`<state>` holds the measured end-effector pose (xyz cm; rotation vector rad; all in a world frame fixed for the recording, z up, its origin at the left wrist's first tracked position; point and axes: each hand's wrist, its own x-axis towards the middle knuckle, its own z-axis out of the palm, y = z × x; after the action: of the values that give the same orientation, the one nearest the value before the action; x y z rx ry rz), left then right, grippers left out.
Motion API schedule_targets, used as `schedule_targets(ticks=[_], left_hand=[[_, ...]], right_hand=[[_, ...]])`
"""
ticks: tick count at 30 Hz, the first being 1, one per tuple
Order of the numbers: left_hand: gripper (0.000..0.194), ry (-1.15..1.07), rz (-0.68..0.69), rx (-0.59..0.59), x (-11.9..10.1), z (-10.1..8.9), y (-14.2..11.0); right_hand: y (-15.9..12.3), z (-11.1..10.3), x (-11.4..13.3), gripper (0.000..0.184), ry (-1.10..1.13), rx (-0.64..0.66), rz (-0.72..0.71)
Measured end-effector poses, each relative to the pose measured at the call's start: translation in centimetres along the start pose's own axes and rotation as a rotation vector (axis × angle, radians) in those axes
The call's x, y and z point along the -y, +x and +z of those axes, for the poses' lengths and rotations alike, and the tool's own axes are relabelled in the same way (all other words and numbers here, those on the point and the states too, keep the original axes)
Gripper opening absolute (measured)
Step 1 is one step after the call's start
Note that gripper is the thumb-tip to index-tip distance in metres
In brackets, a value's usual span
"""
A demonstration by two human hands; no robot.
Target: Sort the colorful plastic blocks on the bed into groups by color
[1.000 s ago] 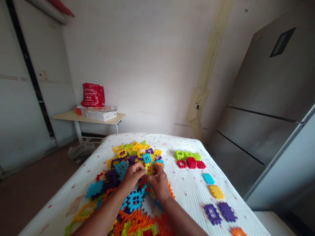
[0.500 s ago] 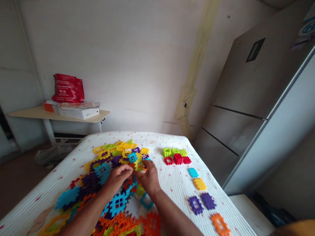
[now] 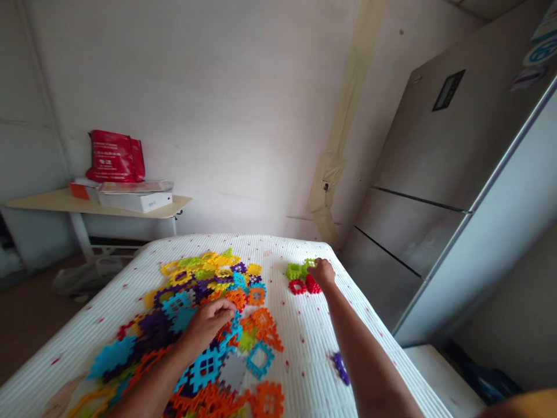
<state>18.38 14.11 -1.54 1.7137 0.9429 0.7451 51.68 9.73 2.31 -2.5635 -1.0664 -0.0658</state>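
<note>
- Head view: R hand (image 3: 322,272) is out at the small green/red group on the white ribbed cover (image 3: 300,331), fingertips at a green windowed pc (image 3: 310,263); gripped or just released, can't tell.
- L hand (image 3: 212,319) is over the mixed pile (image 3: 156,331), fingers loosely curled, nothing visible in it; palm side hidden, so can't rule out a small pc.
- Step in hand, as I judge it: handling a green pc beside its like-coloured neighbours; set-down vs pick-up unclear from this view.
- Any move here calls for a light fingertip touch, w/ care not to nudge the nearby green frame pc (image 3: 293,271) or the red stack (image 3: 312,284); red frame pc (image 3: 297,287) lies just beside that stack.
- Vs. half a sec ago: both hands were together over the pile w/ a green windowed pc; now they're well apart, R at the group, L still by the pile.
- Also diff.: orange windowed pc (image 3: 256,296) is now uncovered; R forearm hides most of the loose pcs nearer the wearer, w/ only part of a purple pc (image 3: 340,368) showing.
</note>
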Motion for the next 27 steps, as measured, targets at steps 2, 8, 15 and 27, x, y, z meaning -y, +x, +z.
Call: schedule_targets(ticks=[2, 8, 15, 27], left_hand=[[0.03, 0.007, 0.005, 0.003, 0.2, -0.1, 0.0], [0.028, 0.009, 0.02, 0.011, 0.7, -0.1, 0.2], [0.028, 0.024, 0.026, -0.004, 0.3, 0.0, -0.1], [0.022, 0.329, 0.075, -0.106, -3.3, -6.4, 4.5]], right_hand=[[0.3, 0.4, 0.1, 0.037, -0.017, 0.012, -0.008], [0.5, 1.3, 0.4, 0.034, -0.058, 0.039, -0.023], [0.0, 1.2, 1.1, 0.034, -0.067, 0.046, -0.02], [-7.5, 3.8, 3.7, 0.018, 0.134, -0.233, -0.858]])
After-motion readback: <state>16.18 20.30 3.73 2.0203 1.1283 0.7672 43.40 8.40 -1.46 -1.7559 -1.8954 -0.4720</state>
